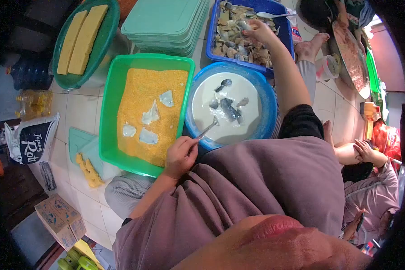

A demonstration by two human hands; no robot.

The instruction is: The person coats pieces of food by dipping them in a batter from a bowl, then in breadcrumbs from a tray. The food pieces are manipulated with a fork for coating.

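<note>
My left hand (182, 155) is closed round the handle of a metal spoon (206, 130), whose head dips into white batter (207, 101) in a round blue basin (269, 105). Several dark grey pieces of fish skin (229, 110) lie in the batter. My right hand (258, 33) reaches over a blue tray (209, 45) heaped with fish skin pieces, its fingers pinching a pale piece of fish skin (244, 25). Left of the basin stands a green tray (108, 119) of orange crumbs (139, 94), with several batter-coated pieces (148, 136) lying on top.
Stacked green lidded boxes (159, 20) stand behind the green tray. Two yellow blocks (83, 40) rest on a green lid at far left. A white spoon (274, 15) lies across the blue tray's edge. Other people sit at right, near a large round pan (350, 60).
</note>
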